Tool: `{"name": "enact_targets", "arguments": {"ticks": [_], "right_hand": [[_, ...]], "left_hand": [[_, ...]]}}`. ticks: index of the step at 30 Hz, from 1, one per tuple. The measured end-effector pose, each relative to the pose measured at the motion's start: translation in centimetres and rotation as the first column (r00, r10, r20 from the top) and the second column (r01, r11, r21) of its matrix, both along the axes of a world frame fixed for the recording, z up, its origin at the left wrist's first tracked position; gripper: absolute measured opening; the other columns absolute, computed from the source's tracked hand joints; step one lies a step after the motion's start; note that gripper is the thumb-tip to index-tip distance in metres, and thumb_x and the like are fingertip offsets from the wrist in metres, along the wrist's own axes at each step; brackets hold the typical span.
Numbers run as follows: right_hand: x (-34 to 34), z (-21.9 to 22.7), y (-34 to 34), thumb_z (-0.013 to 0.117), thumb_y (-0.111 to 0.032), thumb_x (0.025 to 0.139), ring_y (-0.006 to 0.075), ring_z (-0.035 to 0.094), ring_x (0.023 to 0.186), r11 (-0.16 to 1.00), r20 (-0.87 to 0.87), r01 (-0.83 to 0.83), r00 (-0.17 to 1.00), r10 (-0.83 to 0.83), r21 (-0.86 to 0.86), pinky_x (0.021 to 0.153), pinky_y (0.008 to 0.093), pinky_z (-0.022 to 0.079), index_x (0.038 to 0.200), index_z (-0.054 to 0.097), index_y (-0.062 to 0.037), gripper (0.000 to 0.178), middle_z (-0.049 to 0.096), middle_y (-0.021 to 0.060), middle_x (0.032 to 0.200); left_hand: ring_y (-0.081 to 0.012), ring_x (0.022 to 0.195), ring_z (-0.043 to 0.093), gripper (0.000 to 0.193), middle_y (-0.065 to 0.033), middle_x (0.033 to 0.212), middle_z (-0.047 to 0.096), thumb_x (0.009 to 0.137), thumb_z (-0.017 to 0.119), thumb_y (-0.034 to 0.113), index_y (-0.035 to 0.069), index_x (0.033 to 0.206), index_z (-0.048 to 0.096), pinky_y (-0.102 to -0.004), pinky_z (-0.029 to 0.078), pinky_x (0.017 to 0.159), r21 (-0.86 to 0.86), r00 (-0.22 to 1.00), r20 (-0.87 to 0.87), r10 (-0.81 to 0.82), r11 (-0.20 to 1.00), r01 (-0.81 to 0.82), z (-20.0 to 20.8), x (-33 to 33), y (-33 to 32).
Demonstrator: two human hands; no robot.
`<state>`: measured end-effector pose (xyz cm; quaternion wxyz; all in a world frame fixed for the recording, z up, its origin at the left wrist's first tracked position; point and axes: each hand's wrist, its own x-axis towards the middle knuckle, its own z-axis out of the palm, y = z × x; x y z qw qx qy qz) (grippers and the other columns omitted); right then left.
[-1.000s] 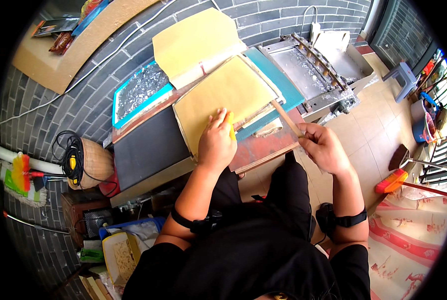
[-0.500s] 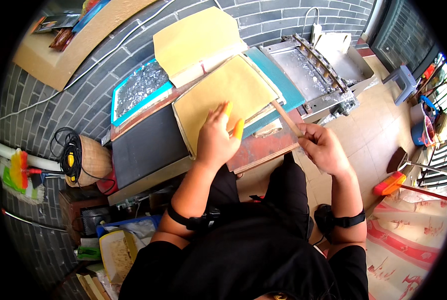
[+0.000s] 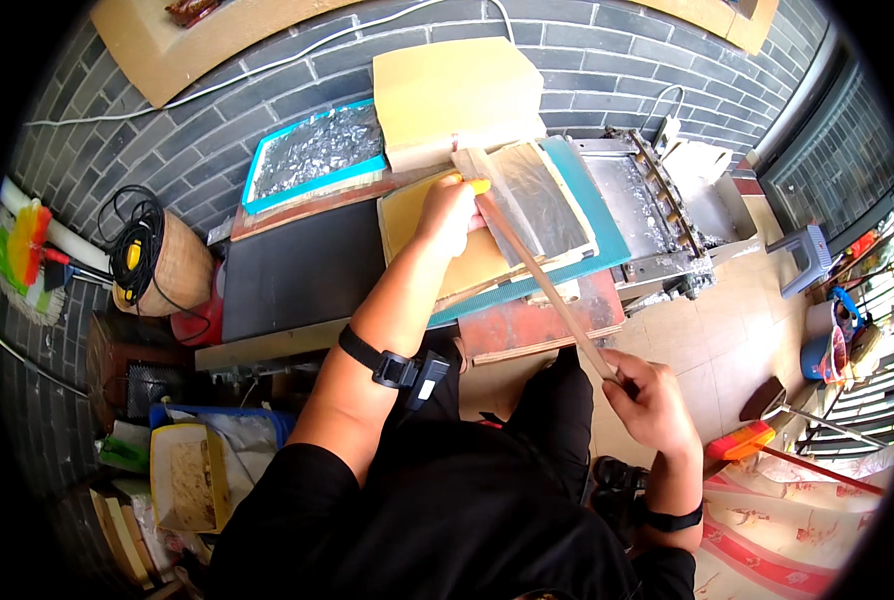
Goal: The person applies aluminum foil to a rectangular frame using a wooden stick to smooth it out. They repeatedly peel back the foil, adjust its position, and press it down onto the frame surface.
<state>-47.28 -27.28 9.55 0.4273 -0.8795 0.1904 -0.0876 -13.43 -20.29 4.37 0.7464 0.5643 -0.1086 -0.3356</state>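
My left hand (image 3: pixel 447 217), with yellow coverings on its fingertips, is closed at the lifted edge of a yellow sheet (image 3: pixel 482 258) on a stack. Right of it, a dark, shiny film-like sheet (image 3: pixel 552 205) lies exposed. A long, flat wooden stick (image 3: pixel 552 290) slants across the stack, its far tip beside my left fingers. My right hand (image 3: pixel 654 400) grips the stick's near end, closer to my body. The stack rests on a teal ribbed mat (image 3: pixel 592 205); the left palm is hidden from above.
Behind the stack lies a larger yellow board (image 3: pixel 457 95). A blue-rimmed tray (image 3: pixel 257 190) of silvery flakes is at back left, near a black panel (image 3: pixel 307 270). A metal frame (image 3: pixel 607 165) with flakes sits right, and a grey stool (image 3: pixel 802 260) stands beyond.
The yellow sheet's right side has been lifted leftward, uncovering the dark film. The stick's tip moved left, my right hand drew nearer my body, and my left hand went from spread to closed.
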Motion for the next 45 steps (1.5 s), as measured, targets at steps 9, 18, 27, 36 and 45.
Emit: {"name": "enact_targets", "arguments": {"ticks": [9,18,27,36,45], "right_hand": [[-4.9,-0.1,-2.4,0.060,0.010,0.081,0.0056,0.045,0.056,0.936,0.041,-0.090,0.996,0.081,0.340,0.051,0.0212,0.035,0.118,0.062,0.0057,0.038,0.054,-0.0004,0.068],[-6.6,-1.8,-3.4,0.056,0.008,0.088,0.0032,0.040,0.050,0.841,0.128,0.086,0.975,-0.182,0.535,0.046,0.0186,0.030,0.128,0.057,0.0017,0.040,0.048,-0.0039,0.064],[-5.2,-2.5,-3.6,0.053,0.003,0.093,0.0041,0.041,0.050,0.861,0.200,0.007,0.972,-0.126,0.509,0.044,0.0181,0.030,0.134,0.052,-0.0006,0.041,0.047,-0.0031,0.064],[-1.2,-0.2,-4.2,0.054,-0.007,0.097,0.0026,0.039,0.053,0.929,0.234,0.022,0.965,-0.115,0.368,0.046,0.0188,0.029,0.130,0.053,-0.0013,0.033,0.043,-0.0062,0.062],[5.1,4.3,-3.4,0.052,-0.011,0.099,0.0117,0.057,0.078,0.976,0.379,-0.181,0.917,0.122,0.124,0.072,0.0253,0.046,0.117,0.064,-0.0001,0.025,0.060,0.0050,0.087]], "left_hand": [[-0.0168,0.084,0.065,0.014,-0.0037,0.093,0.065,0.091,0.060,0.011,0.013,0.103,0.055,-0.0338,0.053,0.074,-0.119,0.999,-0.013,0.030,0.992,-0.032,0.2,2.7,4.3],[-0.0202,0.094,0.067,0.021,-0.0089,0.099,0.069,0.089,0.058,0.002,0.006,0.109,0.058,-0.0311,0.054,0.085,-0.465,0.999,0.044,-0.024,0.884,0.042,3.8,6.0,14.9],[-0.0208,0.106,0.064,0.030,-0.0113,0.116,0.064,0.097,0.050,0.012,0.002,0.125,0.051,-0.0329,0.052,0.096,-0.565,0.989,0.138,-0.059,0.815,0.128,7.1,7.4,21.9],[-0.0203,0.104,0.065,0.033,-0.0131,0.114,0.065,0.100,0.047,0.015,-0.001,0.130,0.048,-0.0323,0.054,0.091,-0.459,0.943,0.290,-0.165,0.841,0.288,10.1,8.1,23.7],[-0.0119,0.096,0.066,0.051,-0.0091,0.111,0.064,0.090,0.062,0.007,-0.005,0.137,0.043,-0.0235,0.054,0.079,0.000,0.753,0.522,-0.400,0.883,0.469,14.1,7.4,20.4]]}}
